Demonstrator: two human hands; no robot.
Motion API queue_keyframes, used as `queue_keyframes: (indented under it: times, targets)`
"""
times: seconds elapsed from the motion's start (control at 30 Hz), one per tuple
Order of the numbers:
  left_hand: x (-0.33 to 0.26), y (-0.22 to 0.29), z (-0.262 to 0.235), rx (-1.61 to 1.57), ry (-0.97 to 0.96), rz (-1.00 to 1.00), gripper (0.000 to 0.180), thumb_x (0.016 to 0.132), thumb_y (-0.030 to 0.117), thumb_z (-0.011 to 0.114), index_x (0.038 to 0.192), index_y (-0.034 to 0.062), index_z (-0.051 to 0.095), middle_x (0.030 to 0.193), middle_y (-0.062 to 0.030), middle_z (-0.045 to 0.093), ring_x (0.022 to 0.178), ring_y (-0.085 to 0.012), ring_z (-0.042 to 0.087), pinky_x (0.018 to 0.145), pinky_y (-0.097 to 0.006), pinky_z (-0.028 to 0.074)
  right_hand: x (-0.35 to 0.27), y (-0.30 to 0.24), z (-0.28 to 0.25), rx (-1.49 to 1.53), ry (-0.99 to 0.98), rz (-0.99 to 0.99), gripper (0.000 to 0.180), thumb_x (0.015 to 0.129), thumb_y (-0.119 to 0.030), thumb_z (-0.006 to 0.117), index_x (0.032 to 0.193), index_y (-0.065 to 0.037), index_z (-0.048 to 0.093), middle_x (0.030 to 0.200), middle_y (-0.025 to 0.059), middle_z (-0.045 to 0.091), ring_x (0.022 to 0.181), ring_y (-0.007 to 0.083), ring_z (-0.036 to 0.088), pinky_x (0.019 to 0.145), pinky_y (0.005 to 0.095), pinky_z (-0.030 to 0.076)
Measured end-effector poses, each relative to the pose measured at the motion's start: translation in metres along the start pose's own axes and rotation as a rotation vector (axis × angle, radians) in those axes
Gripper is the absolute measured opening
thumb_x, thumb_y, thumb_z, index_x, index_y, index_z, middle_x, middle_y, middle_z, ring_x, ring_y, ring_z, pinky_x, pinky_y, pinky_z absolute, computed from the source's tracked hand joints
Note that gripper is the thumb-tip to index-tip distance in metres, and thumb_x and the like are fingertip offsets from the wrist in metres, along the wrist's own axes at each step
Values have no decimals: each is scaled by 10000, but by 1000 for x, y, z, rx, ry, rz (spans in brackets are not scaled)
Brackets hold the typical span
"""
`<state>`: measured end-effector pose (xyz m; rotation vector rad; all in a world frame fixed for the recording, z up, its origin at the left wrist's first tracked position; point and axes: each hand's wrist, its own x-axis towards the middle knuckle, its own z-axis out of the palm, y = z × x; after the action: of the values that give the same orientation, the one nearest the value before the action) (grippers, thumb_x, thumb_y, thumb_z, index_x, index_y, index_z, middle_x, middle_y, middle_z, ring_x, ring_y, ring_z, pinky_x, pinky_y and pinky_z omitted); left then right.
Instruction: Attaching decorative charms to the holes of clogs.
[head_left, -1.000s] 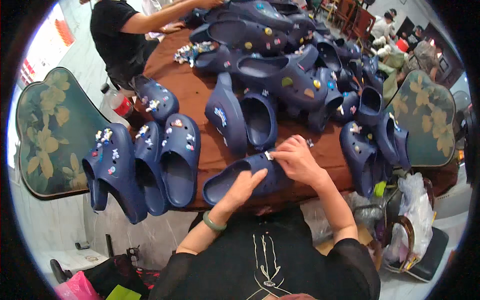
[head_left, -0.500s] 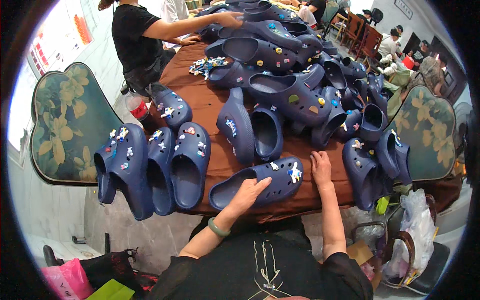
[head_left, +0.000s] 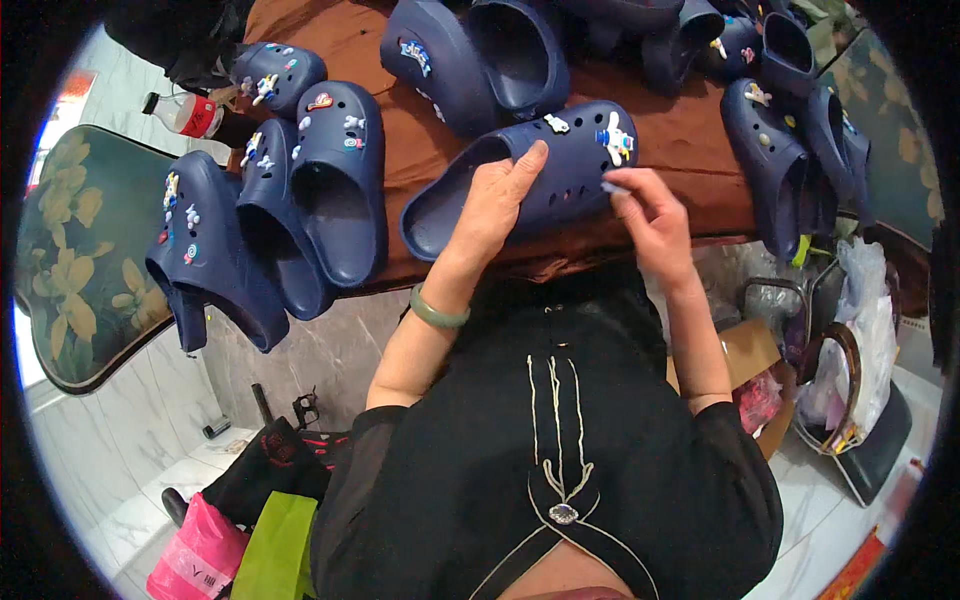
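Observation:
A navy blue clog [head_left: 570, 170] lies at the table's front edge, its toe to the right. Two charms sit on it: a small white one [head_left: 556, 124] and a larger white-and-blue figure [head_left: 615, 140] near the toe. My left hand [head_left: 497, 195] grips the clog by its side, thumb on top and fingers hidden. Beside the toe, my right hand [head_left: 650, 215] pinches a small pale shoe charm [head_left: 612, 187] between thumb and fingertips. Its shape is too small to make out.
Charm-decorated clogs [head_left: 338, 190] stand at the left, and more clogs [head_left: 765, 150] at the right. Undecorated-looking clog openings [head_left: 515, 55] lie ahead on the brown cloth [head_left: 690, 130]. A bottle [head_left: 190, 115] is at the left; a chair with plastic bags [head_left: 850, 350] stands lower right.
The view has tilted down toward my body. My right hand has left the cloth and come to the clog's toe with a small charm in its fingertips. My left hand still holds the clog.

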<state>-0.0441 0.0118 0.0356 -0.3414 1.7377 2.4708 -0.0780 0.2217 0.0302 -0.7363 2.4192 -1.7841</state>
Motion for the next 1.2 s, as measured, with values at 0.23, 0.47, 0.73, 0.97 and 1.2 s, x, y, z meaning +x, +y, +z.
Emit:
queue_keyframes:
  times: [0.23, 0.47, 0.73, 0.97, 1.2]
  targets:
    - [-2, -9, -1, 24, -39, -15, 478, 954, 420, 552, 1013, -39, 670, 908, -42, 665, 780, -68, 585, 690, -217, 472, -5, -9, 18, -48, -181, 0, 129, 829, 11, 661, 957, 15, 646, 907, 74, 649, 843, 155, 618, 765, 259, 486]
    - [2, 2, 0, 98, -52, -52, 475, 947, 415, 550, 1019, -39, 670, 930, -42, 659, 842, -88, 581, 732, -250, 475, 37, -14, 10, -309, -187, -405, 165, 749, -99, 725, 874, -49, 628, 830, 99, 619, 799, 290, 616, 696, 376, 500]
    - [10, -37, -9, 273, -188, 82, 304, 911, 249, 599, 1093, 11, 649, 976, 2, 652, 911, -91, 561, 827, -291, 471, 46, -30, 3, -700, -444, -301, 234, 766, -231, 724, 764, -64, 560, 733, 107, 603, 701, 317, 606, 619, 416, 466]
    - [3, -10, -10, 635, -7, 238, 415, 856, 373, 635, 791, -37, 635, 714, -249, 604, 659, -273, 642, 615, -404, 473, 65, -38, 13, -961, -565, -308, 225, 802, -232, 677, 715, -49, 580, 683, 168, 622, 671, 356, 618, 595, 446, 464]
    - [2, -20, -6, 559, 7, 297, 436, 862, 399, 579, 806, -28, 647, 764, -289, 617, 782, -428, 634, 692, -480, 486, 65, -30, 16, -1250, -668, -442, 119, 803, -171, 600, 704, -107, 583, 616, 105, 637, 578, 276, 654, 534, 401, 494]
